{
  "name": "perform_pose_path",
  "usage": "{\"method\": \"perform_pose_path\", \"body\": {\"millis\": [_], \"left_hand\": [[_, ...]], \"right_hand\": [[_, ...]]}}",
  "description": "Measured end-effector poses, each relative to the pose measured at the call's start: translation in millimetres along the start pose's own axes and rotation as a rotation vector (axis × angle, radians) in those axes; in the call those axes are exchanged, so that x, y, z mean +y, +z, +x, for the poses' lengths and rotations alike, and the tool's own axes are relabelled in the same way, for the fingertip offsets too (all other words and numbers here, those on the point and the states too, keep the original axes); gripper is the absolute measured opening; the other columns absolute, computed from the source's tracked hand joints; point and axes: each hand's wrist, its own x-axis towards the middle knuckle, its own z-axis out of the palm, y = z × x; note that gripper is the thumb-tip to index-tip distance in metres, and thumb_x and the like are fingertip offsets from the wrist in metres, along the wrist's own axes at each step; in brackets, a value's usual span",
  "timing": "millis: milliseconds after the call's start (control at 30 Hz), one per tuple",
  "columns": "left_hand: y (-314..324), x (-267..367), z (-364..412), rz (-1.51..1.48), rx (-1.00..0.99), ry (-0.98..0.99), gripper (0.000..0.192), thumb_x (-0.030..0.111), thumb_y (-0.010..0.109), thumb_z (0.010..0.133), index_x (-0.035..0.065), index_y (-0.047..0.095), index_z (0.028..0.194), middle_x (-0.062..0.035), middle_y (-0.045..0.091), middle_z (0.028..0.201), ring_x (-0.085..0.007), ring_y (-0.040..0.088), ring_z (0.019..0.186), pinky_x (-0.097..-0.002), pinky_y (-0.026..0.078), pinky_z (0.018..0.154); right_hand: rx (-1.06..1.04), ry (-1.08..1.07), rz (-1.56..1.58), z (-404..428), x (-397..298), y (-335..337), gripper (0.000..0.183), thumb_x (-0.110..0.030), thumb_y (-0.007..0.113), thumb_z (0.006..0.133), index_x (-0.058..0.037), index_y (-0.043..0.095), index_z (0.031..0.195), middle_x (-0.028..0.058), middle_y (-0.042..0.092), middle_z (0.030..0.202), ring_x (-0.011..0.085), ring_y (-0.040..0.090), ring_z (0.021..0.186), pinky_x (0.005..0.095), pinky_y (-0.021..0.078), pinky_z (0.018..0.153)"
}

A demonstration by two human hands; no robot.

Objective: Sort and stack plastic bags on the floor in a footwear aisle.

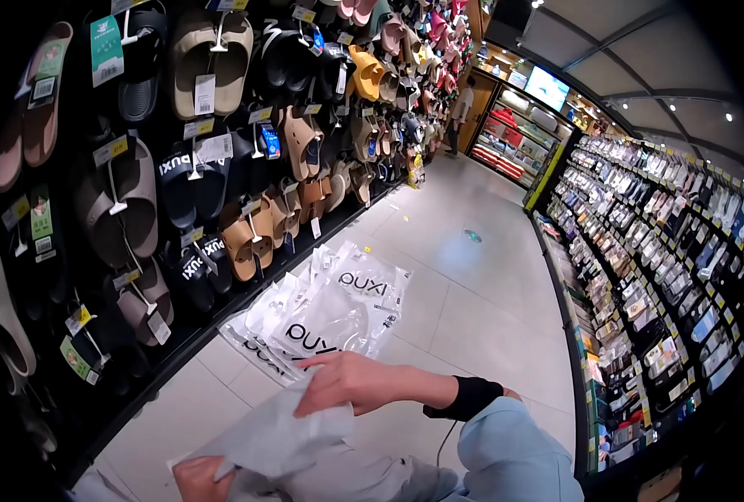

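Note:
My right hand point(347, 381) pinches the upper edge of a thin pale grey-white sheet point(278, 433); paper or plastic, I cannot tell. At the bottom of the view my left hand point(203, 479) grips the sheet's lower left end, partly cut off by the frame. The sheet is creased and slants between the two hands, above my grey-clad legs. Just beyond my right hand, several transparent plastic bags point(353, 317) with black lettering lie overlapping on the tiled floor point(466, 307). They reach close to the base of the slipper rack.
Slippers and sandals hang in rows on the left wall, a tan pair point(248, 241) among them. Packaged socks point(654, 301) fill the rack along the right. Far down the aisle stands a person point(463, 113) near lit shelves point(513, 135). A dark cord point(446, 442) hangs below my right wrist.

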Motion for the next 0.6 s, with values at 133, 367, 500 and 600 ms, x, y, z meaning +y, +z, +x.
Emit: {"method": "perform_pose_path", "body": {"millis": [133,367,500,600], "left_hand": [[0,-12,-15,-0.018,-0.034,0.172,0.03,0.002,0.062,0.051,0.0005,0.063,0.081,-0.0136,0.063,0.081,-0.0316,0.059,0.084,-0.0416,0.045,0.081],[-12,42,12,0.237,0.119,0.219,0.03,0.01,0.06,0.061,0.0007,0.064,0.09,-0.013,0.063,0.083,-0.0303,0.058,0.087,-0.0492,0.034,0.093],[-10,46,10,-0.004,0.146,0.363,0.03,0.023,0.053,0.076,0.0,0.063,0.092,-0.0138,0.062,0.08,-0.0289,0.058,0.085,-0.0496,0.034,0.091],[-11,25,9,-0.021,0.33,0.331,0.027,0.022,0.051,0.081,-0.0021,0.062,0.086,-0.0131,0.062,0.085,-0.0259,0.058,0.084,-0.044,0.041,0.084]], "right_hand": [[-0.023,-0.011,0.14,-8,-8,-1,0.036,-0.001,0.058,0.063,-0.0094,0.058,0.098,0.0049,0.059,0.072,0.0235,0.058,0.07,0.0369,0.0415,0.089],[-0.173,0.243,-0.182,-30,4,28,0.008,-0.016,0.06,0.068,-0.0107,0.055,0.07,0.0041,0.053,0.055,0.0225,0.053,0.053,0.0353,0.0362,0.045],[-0.195,0.206,-0.069,-33,-2,24,0.023,-0.012,0.064,0.065,-0.0106,0.063,0.089,0.0037,0.06,0.064,0.0213,0.058,0.062,0.0319,0.0426,0.051],[-0.074,0.408,-0.063,-67,13,20,0.018,-0.012,0.061,0.069,-0.0128,0.064,0.087,0.0046,0.061,0.069,0.0233,0.058,0.062,0.0307,0.0432,0.052]]}}
